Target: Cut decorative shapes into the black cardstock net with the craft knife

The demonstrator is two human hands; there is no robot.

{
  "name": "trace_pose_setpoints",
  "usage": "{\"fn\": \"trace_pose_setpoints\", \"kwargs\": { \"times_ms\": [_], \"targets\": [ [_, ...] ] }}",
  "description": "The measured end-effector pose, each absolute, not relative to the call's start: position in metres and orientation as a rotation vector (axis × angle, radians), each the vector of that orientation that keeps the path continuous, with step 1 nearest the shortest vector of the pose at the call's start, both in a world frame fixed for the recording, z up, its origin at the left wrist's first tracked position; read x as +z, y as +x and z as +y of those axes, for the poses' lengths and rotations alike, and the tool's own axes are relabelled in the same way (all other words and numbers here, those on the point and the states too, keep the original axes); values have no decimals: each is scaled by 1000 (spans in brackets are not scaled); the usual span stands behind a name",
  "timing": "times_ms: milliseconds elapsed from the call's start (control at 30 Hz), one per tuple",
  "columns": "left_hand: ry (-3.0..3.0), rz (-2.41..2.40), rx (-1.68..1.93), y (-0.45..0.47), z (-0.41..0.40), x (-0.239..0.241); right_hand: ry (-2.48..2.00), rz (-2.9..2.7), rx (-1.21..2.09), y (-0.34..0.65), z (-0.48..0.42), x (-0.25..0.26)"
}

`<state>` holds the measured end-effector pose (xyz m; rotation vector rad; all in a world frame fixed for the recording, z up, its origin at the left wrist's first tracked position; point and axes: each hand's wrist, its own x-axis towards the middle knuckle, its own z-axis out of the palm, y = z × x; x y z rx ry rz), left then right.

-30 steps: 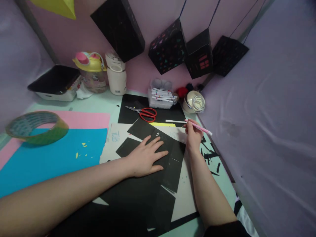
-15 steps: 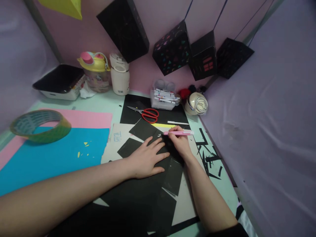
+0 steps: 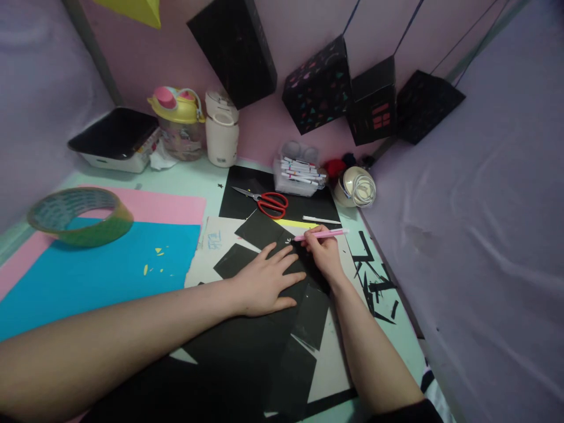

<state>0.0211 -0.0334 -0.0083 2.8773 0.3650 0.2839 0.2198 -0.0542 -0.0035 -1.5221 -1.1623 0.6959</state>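
My left hand [image 3: 264,281] lies flat, fingers spread, on a sheet of black paper [image 3: 304,305] in the middle of the table. My right hand [image 3: 324,254] is closed on a pink pen [image 3: 324,234], whose tip touches the black paper beside small white marks [image 3: 288,241]. More black sheets [image 3: 233,259] overlap under and around both hands. Red-handled scissors [image 3: 267,202] lie just beyond the paper, and a white pen [image 3: 321,220] lies next to a yellow strip [image 3: 295,224].
A tape roll [image 3: 79,214] sits on blue paper [image 3: 101,270] and pink paper [image 3: 167,205] at left. A box of markers [image 3: 298,174], a jar [image 3: 356,188], a bottle [image 3: 176,120] and a white cup [image 3: 222,130] stand at the back. Black paper scraps [image 3: 374,276] lie right. Black boxes [image 3: 321,85] hang above.
My right hand has come back from the right, near the white pen, to the black paper, and the pink pen's tip now rests by the white marks. My left hand has stayed put.
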Motion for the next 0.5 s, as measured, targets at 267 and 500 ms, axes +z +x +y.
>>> {"fn": "trace_pose_setpoints", "kwargs": {
  "times_ms": [267,500],
  "targets": [
    [2857,371,235,21,-34,-7,-1550,-1218,709,222,-54,-3],
    [2847,367,250,21,-34,-7,-1565,-1251,691,222,-53,-3]
  ]
}}
